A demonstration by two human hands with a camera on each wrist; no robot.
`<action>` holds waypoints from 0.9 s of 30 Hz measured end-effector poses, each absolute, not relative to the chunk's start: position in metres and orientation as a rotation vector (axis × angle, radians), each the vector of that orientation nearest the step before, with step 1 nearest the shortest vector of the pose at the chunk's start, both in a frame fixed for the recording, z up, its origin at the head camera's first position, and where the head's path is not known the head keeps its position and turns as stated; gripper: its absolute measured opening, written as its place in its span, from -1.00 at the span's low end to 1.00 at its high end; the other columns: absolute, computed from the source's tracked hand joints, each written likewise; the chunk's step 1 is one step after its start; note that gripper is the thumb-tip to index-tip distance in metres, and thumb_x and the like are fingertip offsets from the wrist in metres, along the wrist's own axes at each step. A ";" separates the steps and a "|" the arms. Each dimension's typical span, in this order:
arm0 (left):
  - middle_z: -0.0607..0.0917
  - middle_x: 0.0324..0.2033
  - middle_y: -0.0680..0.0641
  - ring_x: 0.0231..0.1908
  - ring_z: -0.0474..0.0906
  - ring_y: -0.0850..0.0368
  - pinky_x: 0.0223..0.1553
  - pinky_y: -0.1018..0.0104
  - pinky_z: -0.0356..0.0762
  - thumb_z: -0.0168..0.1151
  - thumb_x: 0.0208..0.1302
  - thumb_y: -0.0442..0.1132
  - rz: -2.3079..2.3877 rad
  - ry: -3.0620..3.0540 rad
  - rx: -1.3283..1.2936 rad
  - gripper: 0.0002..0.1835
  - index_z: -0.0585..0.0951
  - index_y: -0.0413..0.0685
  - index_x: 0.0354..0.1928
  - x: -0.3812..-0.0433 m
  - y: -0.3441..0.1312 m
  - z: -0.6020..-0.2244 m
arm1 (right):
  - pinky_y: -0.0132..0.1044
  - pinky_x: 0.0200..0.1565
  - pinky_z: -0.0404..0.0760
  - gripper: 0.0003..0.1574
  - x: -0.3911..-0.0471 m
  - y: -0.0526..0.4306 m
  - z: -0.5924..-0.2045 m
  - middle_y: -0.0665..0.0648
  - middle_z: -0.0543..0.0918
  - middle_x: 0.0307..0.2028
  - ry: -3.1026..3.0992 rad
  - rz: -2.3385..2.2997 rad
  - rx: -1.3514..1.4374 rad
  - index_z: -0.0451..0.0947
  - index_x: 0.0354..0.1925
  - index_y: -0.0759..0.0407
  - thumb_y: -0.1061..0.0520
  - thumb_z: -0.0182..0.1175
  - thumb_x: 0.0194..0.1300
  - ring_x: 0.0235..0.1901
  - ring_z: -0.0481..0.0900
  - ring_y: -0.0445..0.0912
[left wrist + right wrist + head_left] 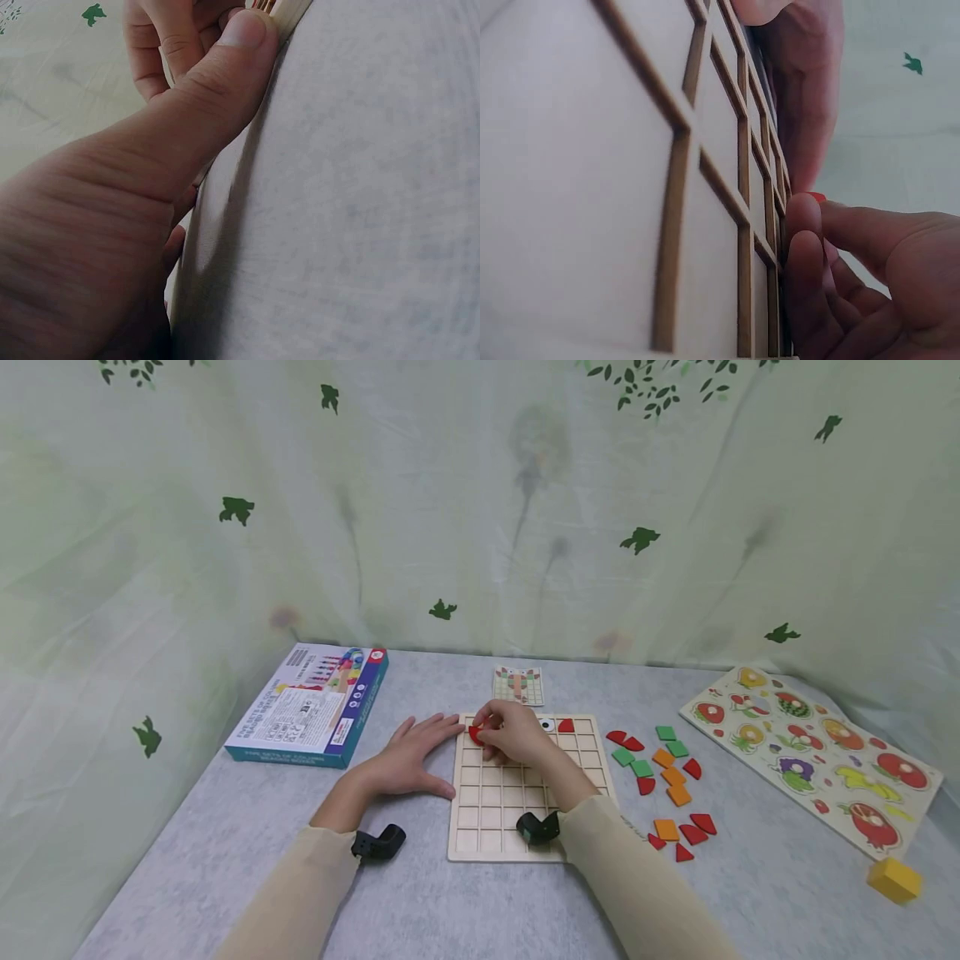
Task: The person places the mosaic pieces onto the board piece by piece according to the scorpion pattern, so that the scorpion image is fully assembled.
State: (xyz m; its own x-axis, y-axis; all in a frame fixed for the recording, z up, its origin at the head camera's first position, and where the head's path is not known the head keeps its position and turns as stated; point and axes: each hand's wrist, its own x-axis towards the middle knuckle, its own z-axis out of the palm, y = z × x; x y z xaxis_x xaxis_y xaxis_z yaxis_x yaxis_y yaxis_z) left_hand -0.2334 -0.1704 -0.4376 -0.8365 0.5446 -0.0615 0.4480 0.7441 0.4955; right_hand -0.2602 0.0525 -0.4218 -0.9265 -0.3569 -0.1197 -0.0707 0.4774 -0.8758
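A pale wooden grid board [468, 852] lies flat before me. My right hand [517, 735] reaches over its top left corner and pinches a red rounded piece [475, 734] between thumb and finger. Only a sliver of that red piece [817, 196] shows in the right wrist view, at the fingertips. My left hand [408, 760] rests beside the board with fingers spread, the fingertips and thumb at its left edge. Along the top row sit a white eye tile [547, 725] and a red quarter-round piece [566, 725]. The right hand hides part of that row.
Loose red, green [622, 757] and orange pieces [666, 830] lie right of the board. A small pattern card [534, 693] is behind it. A boxed set [300, 693] stands left; a fruit puzzle board [813, 760] and yellow block [894, 880] lie far right.
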 end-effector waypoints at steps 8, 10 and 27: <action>0.12 0.58 0.01 0.60 -0.14 -0.09 0.54 -0.27 -0.42 0.48 -0.07 0.35 0.714 2.735 0.774 0.15 0.19 0.15 0.55 -0.233 -0.169 -0.436 | -0.34 -0.61 0.62 -0.91 -0.258 0.049 -0.422 0.12 0.63 -0.42 2.525 -1.370 -0.372 0.57 -0.14 0.12 0.19 0.24 0.39 -0.63 0.61 -0.14; 0.12 0.58 0.01 0.60 -0.15 -0.09 0.54 -0.27 -0.42 0.49 -0.07 0.34 0.719 2.733 0.771 0.15 0.20 0.15 0.55 -0.233 -0.169 -0.436 | -0.37 -0.61 0.60 -0.92 -0.258 0.048 -0.423 0.11 0.63 -0.44 2.553 -1.348 -0.374 0.57 -0.15 0.10 0.18 0.24 0.39 -0.63 0.60 -0.15; 0.13 0.58 -0.01 0.60 -0.13 -0.10 0.54 -0.30 -0.39 0.48 -0.04 0.33 0.710 2.739 0.783 0.14 0.19 0.12 0.55 -0.232 -0.170 -0.436 | -0.35 -0.40 0.52 -0.94 -0.256 0.047 -0.427 0.00 0.62 -0.45 2.729 -1.175 -0.443 0.68 -0.25 0.02 0.07 0.32 0.33 -0.57 0.52 -0.19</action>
State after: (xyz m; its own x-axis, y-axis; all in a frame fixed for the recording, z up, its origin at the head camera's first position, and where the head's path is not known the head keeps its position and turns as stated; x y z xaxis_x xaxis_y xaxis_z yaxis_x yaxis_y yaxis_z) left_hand -0.2317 -0.1704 -0.4359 -0.8379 0.5421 -0.0630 0.4433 0.7434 0.5010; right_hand -0.2555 0.0470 -0.4269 -0.9472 -0.3205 -0.0098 -0.2132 0.6524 -0.7273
